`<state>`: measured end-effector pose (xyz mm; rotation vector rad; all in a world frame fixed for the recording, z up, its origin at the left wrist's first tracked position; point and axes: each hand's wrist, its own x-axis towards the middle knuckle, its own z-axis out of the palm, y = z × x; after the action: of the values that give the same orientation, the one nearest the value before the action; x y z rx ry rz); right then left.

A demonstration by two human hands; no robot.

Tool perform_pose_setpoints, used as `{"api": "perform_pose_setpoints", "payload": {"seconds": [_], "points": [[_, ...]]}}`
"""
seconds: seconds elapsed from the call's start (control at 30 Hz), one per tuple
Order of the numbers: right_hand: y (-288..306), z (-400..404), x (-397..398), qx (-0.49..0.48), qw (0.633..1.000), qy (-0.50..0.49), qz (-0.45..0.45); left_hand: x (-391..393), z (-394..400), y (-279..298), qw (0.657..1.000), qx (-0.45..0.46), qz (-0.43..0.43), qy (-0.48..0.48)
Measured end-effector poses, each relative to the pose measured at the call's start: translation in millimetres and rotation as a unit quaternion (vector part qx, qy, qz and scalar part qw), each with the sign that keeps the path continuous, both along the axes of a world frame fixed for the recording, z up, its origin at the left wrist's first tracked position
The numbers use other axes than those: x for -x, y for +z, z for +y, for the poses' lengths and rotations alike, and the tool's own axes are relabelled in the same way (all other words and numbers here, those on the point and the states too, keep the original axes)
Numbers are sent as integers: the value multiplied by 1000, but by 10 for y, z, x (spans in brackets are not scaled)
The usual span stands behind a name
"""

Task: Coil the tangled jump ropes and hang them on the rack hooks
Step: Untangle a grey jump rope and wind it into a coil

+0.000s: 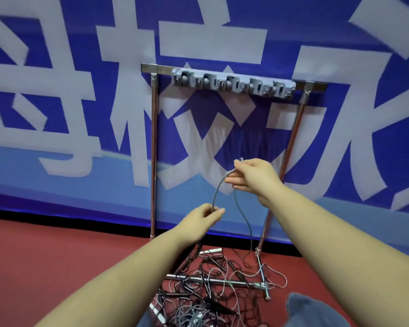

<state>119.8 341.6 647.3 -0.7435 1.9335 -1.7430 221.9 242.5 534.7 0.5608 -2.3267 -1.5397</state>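
A thin grey jump rope [219, 188] arcs between my two hands. My left hand [204, 217] pinches the rope's lower part at centre frame. Higher and to the right, my right hand [252, 175] pinches the rope's upper bend, and a second strand drops from it to the floor. A tangled pile of dark and pale jump ropes [208, 293] lies on the red floor below my arms. The metal rack [154, 147] stands against the wall, with a grey strip of hooks [232, 83] across its top bar; nothing hangs on it.
A blue banner wall [57, 114] with large pale characters stands behind the rack. The rack's base bars [222, 282] lie under the rope pile. Blue-grey trouser knees [316, 312] show at the bottom right. Red floor [45, 256] extends left.
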Motion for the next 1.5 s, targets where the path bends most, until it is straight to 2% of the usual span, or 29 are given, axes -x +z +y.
{"api": "perform_pose_setpoints", "payload": {"seconds": [0.13, 0.3, 0.4, 0.5, 0.57, 0.7, 0.87, 0.97, 1.07, 1.2, 1.43, 1.5], "points": [[55, 93, -87, 38, 996, 6, -81, -54, 127, -47, 1000, 29, -1, 1], [-71, 227, 122, 32, 994, -32, -98, -73, 161, -148, 998, -69, -1, 9], [-395, 281, 286, 33, 989, -61, -131, -146, 58, -393, 997, -62, -51, -11], [-867, 295, 404, 30, 980, -75, -182, -167, 34, -733, 989, -134, -49, -22], [-1205, 293, 468, 2, 975, -84, -206, -136, 1, -941, 982, -188, -30, 3], [-1907, 250, 571, -116, 967, -79, -213, 9, -175, -1211, 981, -193, 0, 32], [-2519, 69, 627, -182, 948, -91, -247, 287, -450, -1468, 977, -210, 2, 47], [-2812, -82, 650, -252, 939, -70, -222, 415, -582, -1565, 977, -207, -3, 44], [-3033, -206, 742, -308, 943, -50, -119, 527, -700, -1613, 982, -186, -6, 27], [-3145, -335, 766, -307, 949, 65, -14, 587, -746, -1639, 976, -219, 2, 13], [-3221, -584, 755, -300, 950, 89, 4, 640, -924, -1653, 960, -279, 31, -15], [-3259, -628, 776, -282, 957, 66, -36, 653, -981, -1702, 957, -289, 26, -9]]}}
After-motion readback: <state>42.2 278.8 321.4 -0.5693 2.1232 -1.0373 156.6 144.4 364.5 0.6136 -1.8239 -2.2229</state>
